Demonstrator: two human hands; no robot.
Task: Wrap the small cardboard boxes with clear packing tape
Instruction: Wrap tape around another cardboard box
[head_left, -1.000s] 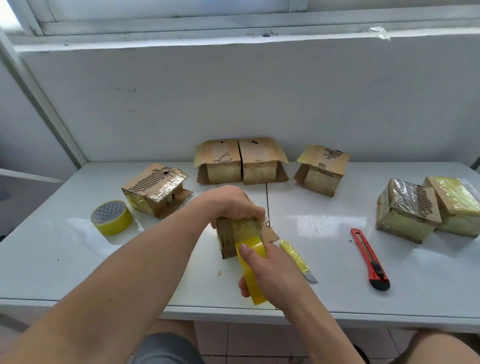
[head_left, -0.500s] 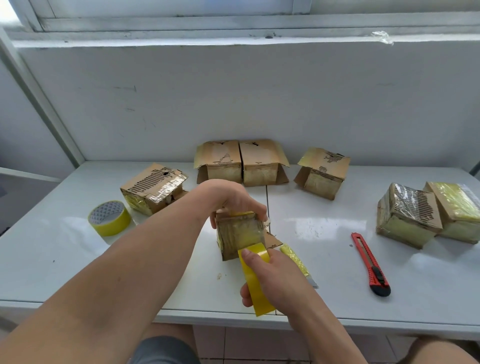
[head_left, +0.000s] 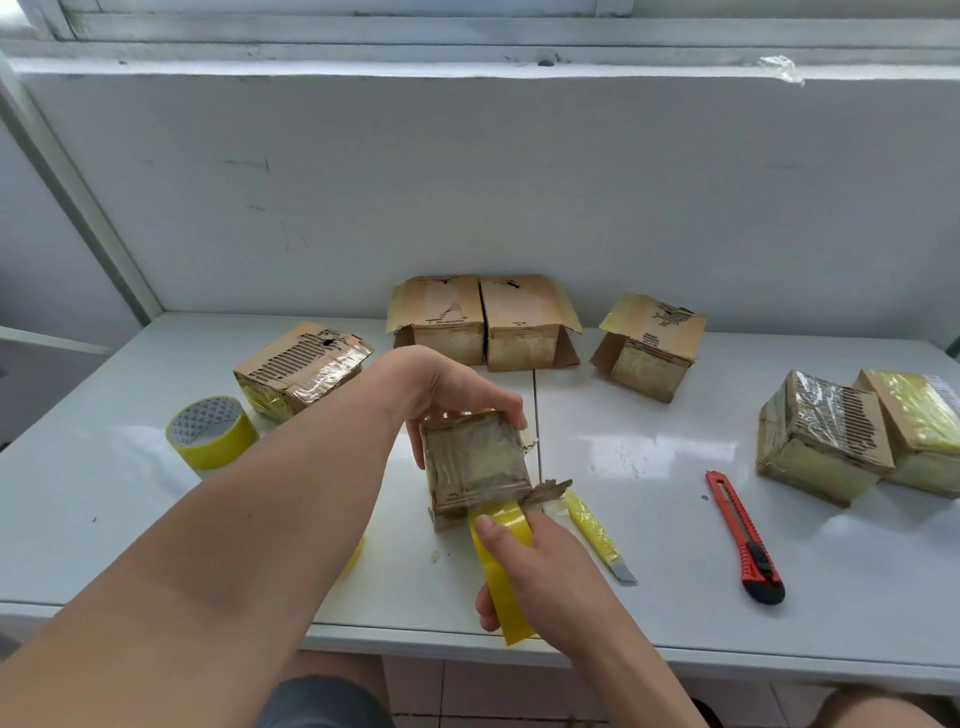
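Note:
A small worn cardboard box (head_left: 475, 462) stands tilted at the middle of the white table (head_left: 649, 457), one taped face turned toward me. My left hand (head_left: 447, 395) grips its top edge from behind. My right hand (head_left: 535, 566) holds a yellowish tape roll (head_left: 501, 566) on edge against the box's lower front, thumb on the tape. A torn flap (head_left: 548, 489) sticks out at the box's lower right.
A second tape roll (head_left: 210, 431) lies at the left. Several other boxes stand around: one at the left (head_left: 304, 375), two at the back (head_left: 483, 319), one back right (head_left: 649, 345), two wrapped ones at the far right (head_left: 826, 436). A yellow cutter (head_left: 597, 535) and a red cutter (head_left: 743, 535) lie right of my hands.
My left hand has tipped the box back, so its taped face now shows more fully. The right hand with the roll has slid slightly down and toward me.

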